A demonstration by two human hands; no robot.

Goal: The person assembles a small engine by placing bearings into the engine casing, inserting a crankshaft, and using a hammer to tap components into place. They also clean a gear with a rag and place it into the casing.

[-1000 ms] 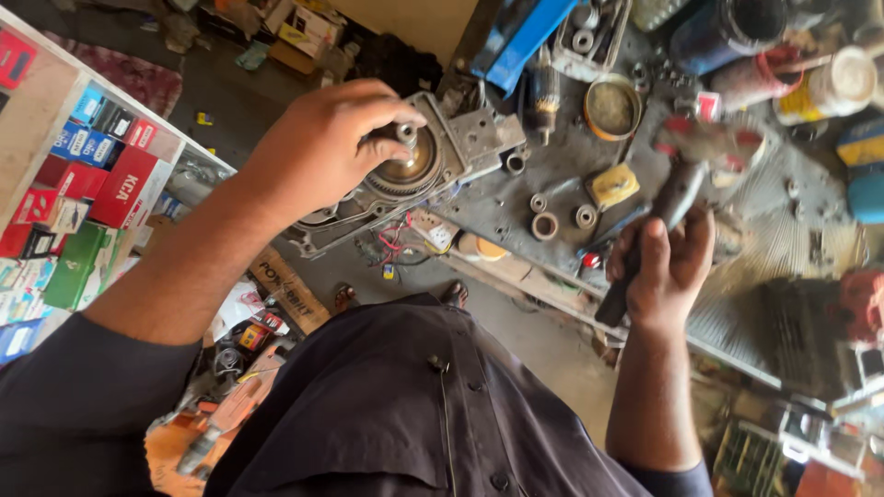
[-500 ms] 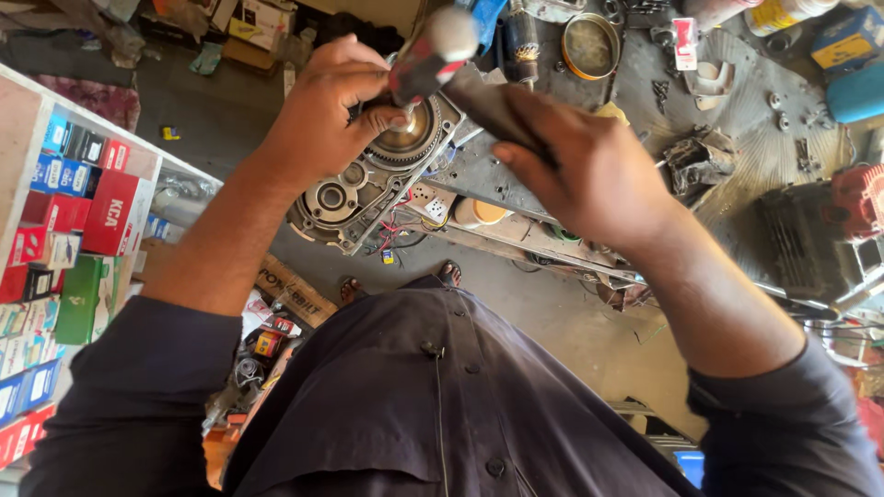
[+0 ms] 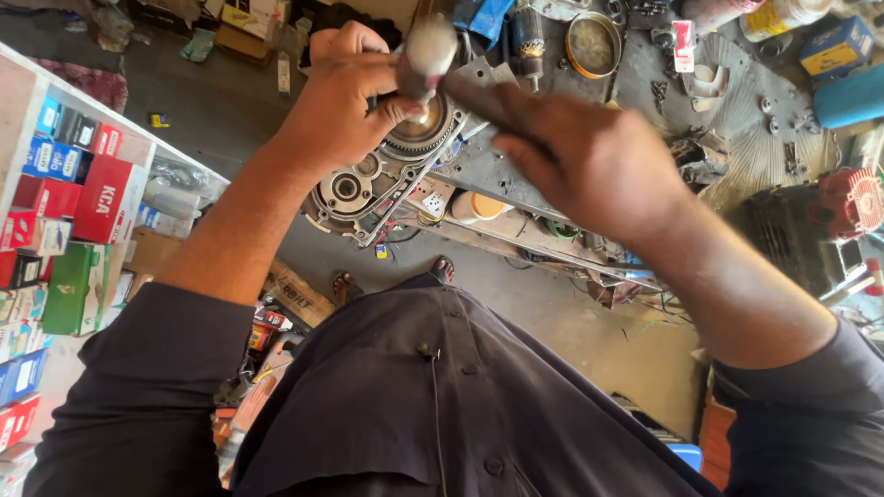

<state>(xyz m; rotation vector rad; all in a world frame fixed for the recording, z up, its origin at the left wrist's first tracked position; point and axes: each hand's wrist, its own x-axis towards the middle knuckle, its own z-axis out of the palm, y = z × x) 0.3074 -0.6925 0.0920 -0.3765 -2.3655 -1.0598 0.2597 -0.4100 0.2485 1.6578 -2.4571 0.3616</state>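
A grey metal gear casing [image 3: 354,193] with round bearing seats lies over the edge of a cluttered workbench [image 3: 516,175]. My left hand [image 3: 341,101] is closed on its upper round seat [image 3: 419,138], fingers curled at the rim. My right hand [image 3: 589,156] grips the dark handle of a hammer. The hammer's blurred grey head [image 3: 429,48] is just above that seat, close to my left fingers. What my left fingertips pinch under the head is hidden.
Shelves of coloured cartons [image 3: 64,202] stand at the left. On the bench lie a round tin [image 3: 594,41], a motor armature [image 3: 528,37], a blue box [image 3: 833,46] and loose small parts. A red-capped motor [image 3: 847,202] sits at the right. My sandalled feet [image 3: 442,269] are on the concrete floor.
My right hand picked the hammer up from the bench's right side and swung it over to the casing. My left hand stayed on the round seat. The camera view shifted closer.
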